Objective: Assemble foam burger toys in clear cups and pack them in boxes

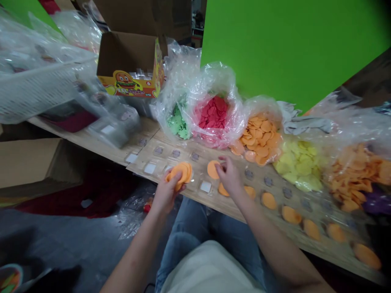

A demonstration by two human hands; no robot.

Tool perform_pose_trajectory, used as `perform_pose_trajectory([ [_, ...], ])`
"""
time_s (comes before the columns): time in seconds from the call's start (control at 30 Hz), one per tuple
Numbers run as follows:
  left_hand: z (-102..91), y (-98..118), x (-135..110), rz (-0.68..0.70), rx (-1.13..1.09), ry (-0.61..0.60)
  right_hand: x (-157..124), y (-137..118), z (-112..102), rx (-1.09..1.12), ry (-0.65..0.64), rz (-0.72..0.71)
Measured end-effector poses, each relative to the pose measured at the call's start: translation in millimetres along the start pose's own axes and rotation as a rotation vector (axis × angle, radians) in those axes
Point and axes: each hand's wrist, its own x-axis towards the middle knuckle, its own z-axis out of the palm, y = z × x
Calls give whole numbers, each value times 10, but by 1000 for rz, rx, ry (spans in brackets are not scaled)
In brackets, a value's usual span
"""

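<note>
My left hand (pixel 171 185) is closed around a small stack of flat orange discs (pixel 183 171), held over the table's front edge. To its right, my right hand (pixel 229 173) pinches a single orange disc (pixel 213 169) between thumb and fingers, just above the table. Below that disc lies a clear plastic tray with a white square (pixel 205 186) in it. More orange discs, such as this one (pixel 269 200), lie in a row of clear trays stretching right along the front edge. Left of my hands, another tray with a white square (pixel 149 168) holds no disc.
Behind the trays stand clear bags of green pieces (pixel 179 122), red pieces (pixel 214 112), orange discs (pixel 261 132) and yellow pieces (pixel 301 162). A printed burger box (pixel 128 85) is at the back left. A green panel (pixel 284 49) rises behind. An open carton (pixel 29 162) sits lower left.
</note>
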Motion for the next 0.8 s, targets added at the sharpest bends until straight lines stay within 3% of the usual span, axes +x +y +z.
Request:
perform_pose_trajectory([
  [0.07,-144,70,62,52,36,41,-16,118,93,-12,-183,-25],
  [0.13,-256,110,93,60,69,40,-84,204,205,-83,-287,-114],
  [0.3,-294,79,51,-32,84,-15,-256,214,338,-289,-174,-347],
  [0.4,-224,50,32,-72,47,-101,-238,70,336,-49,-101,-255],
  [0.5,-192,90,72,-87,61,-188,-90,-101,383,402,-304,-24],
  [0.57,-237,165,128,-37,72,-121,66,-168,449,583,-382,93],
  [0.63,-338,261,184,60,61,41,223,-186,535,560,-282,109],
  [0.7,-463,347,216,122,50,179,337,-179,635,403,-191,29],
  [0.8,-601,411,198,105,66,224,385,-170,773,38,-229,-209],
])
